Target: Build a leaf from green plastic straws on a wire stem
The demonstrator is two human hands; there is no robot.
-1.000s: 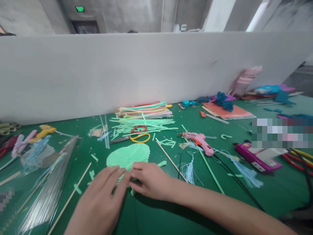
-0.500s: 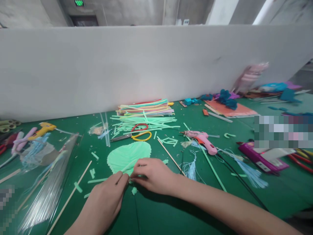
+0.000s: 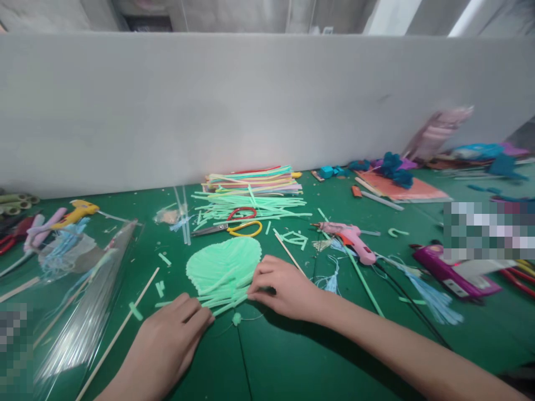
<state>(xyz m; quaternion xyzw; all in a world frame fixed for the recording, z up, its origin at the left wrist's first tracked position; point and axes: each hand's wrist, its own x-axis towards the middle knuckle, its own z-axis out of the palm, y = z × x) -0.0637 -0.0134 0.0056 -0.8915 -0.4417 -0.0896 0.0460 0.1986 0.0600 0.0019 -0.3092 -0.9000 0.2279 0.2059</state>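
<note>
A light green fan-shaped piece made of straws (image 3: 223, 266) lies flat on the green table (image 3: 292, 356). My left hand (image 3: 167, 342) rests on the table at the piece's lower left, fingertips against the loose straw ends, fingers curled together. My right hand (image 3: 284, 287) presses its fingertips on the piece's lower right edge, fingers bent and close together. A small green blob (image 3: 237, 318) lies just below the straw ends between my hands.
Yellow and red scissors (image 3: 234, 225) and a stack of coloured straws (image 3: 253, 184) lie behind the fan. A pink glue gun (image 3: 349, 239) sits to the right, a clear plastic bag (image 3: 79, 312) and wooden sticks (image 3: 119, 331) to the left. A grey partition (image 3: 251, 106) bounds the table.
My two hands, pinched together at the fan's base, have moved apart: left hand down-left, right hand rightwards. The fan's lower straw ends now show spread between them.
</note>
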